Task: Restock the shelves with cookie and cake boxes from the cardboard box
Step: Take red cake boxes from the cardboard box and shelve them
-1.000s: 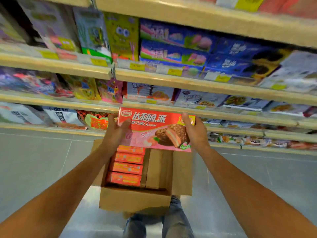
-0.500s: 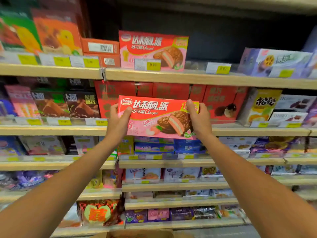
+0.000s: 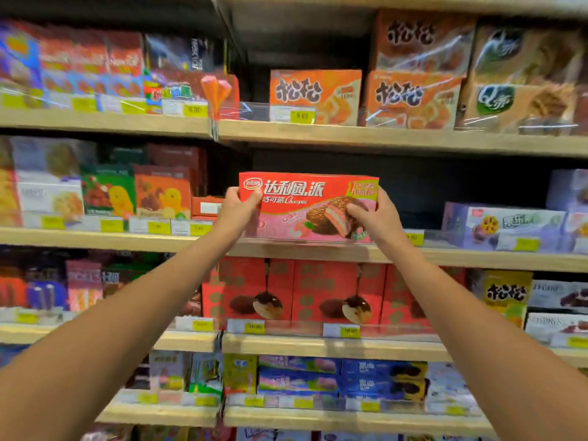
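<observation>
Right now my left fingers (image 3: 254, 196) are curled over the upper left corner of the red Chocopie box (image 3: 305, 208), thumb side pressed to its end panel, while my right fingers (image 3: 356, 211) pinch the right end, tips flat on the printed front near the cake picture. Both hands, the left hand (image 3: 237, 208) at nine o'clock of the box and the right hand (image 3: 380, 219) at three o'clock, clamp it by its short ends.

It stands upright, long edge down, front facing me, at the lip of the middle shelf (image 3: 318, 251), just behind the clear price rail; whether its base touches the board I cannot tell. Dark empty space sits behind it and toward three o'clock, with purple cake boxes (image 3: 502, 229) further right.

I judge it light, a stiff thin carton with glossy, somewhat slippery faces. Its broad panels would dent under pressure, so holding by the ends and corners seems soundest.
</observation>
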A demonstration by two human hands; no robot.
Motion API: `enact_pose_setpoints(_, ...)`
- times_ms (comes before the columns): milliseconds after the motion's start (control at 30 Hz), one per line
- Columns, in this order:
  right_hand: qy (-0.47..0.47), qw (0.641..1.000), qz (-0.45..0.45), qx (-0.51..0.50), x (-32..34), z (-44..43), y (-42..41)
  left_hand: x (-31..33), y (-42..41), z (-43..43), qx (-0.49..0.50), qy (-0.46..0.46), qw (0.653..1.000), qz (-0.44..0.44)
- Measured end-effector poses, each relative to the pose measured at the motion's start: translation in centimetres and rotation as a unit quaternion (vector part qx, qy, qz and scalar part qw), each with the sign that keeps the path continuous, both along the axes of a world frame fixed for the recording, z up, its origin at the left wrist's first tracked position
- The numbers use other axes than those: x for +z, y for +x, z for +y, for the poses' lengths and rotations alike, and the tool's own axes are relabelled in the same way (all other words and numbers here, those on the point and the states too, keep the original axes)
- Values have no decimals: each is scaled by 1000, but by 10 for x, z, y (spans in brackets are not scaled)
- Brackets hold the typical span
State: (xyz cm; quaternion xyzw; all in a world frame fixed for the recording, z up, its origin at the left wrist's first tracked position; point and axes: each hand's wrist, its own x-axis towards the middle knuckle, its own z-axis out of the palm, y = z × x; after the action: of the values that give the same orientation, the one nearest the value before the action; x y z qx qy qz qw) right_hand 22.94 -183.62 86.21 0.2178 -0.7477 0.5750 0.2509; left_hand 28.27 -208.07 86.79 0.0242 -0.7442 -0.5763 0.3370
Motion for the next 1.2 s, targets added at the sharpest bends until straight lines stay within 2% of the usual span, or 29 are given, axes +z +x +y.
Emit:
enact_pose_setpoints(133, 13, 999, 16, -30, 13, -4, -20, 18, -18, 1, -26, -67, 997, -12)
enact_pose_setpoints(267, 6, 999, 22, -40, 12, -11, -40, 21, -42, -12, 15, -113, 993, -30)
enact_pose_setpoints(433, -10, 999, 22, -33, 13, -25, -60, 17, -70, -25, 70, -118, 990, -38)
enact_pose_setpoints(833, -10, 998, 20, -61, 6, -43, -95, 4, -100, -33, 127, -159, 979, -14)
enact_pose_setpoints(1033, -22, 996, -24, -79, 3, -50, -98, 2, -102, -32, 146, -152, 977, -37)
enact_pose_setpoints(1200, 105, 979, -101, -143, -3, -53, -98, -9, -98, -26, 164, -147, 973, -69)
